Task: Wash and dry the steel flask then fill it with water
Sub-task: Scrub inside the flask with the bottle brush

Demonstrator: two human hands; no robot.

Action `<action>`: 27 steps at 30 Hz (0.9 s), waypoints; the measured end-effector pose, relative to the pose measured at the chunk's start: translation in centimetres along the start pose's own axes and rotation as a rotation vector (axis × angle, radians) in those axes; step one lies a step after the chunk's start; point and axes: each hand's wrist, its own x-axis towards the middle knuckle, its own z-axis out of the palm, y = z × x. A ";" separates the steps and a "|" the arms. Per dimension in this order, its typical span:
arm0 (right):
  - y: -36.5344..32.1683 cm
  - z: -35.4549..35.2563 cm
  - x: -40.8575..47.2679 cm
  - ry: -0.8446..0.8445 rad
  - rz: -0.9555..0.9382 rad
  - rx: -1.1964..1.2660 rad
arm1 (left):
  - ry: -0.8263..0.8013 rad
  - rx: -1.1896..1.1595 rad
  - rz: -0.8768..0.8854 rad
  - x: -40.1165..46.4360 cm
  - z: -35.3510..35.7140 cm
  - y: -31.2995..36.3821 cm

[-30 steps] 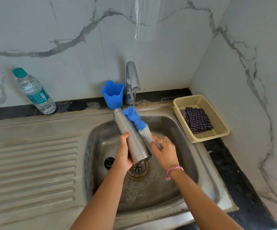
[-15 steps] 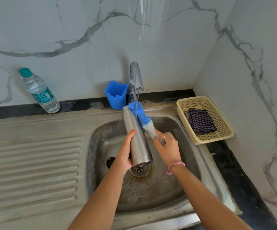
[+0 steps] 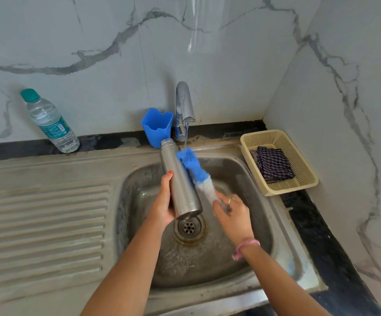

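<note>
My left hand point(image 3: 164, 202) grips the lower half of the steel flask point(image 3: 180, 181), which is held tilted over the sink basin point(image 3: 248, 179) with its open mouth up near the tap point(image 3: 184, 106). My right hand point(image 3: 231, 214) holds the handle of a blue and white bottle brush point(image 3: 196, 172). The bristles lie along the flask's right side. A thin stream of water runs from the tap onto the brush tip.
A blue plastic cup point(image 3: 157, 126) stands behind the flask by the tap. A plastic water bottle point(image 3: 49, 122) stands at the back left. A beige basket point(image 3: 298, 153) with a checked cloth point(image 3: 273, 164) sits right of the sink. The ribbed drainboard point(image 3: 43, 226) lies left.
The flask has stayed in my left hand with the brush against it; the brush has slid a little down its right side under the running water.
</note>
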 end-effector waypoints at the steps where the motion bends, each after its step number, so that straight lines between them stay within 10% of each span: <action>1: -0.6 0.3 1.4 -0.010 0.015 0.013 | -0.014 -0.005 0.001 0.0 0.2 -0.3; 27: 1.0 2.0 -3.1 0.170 0.228 0.295 | 0.172 -0.640 0.357 1.7 2.4 -0.2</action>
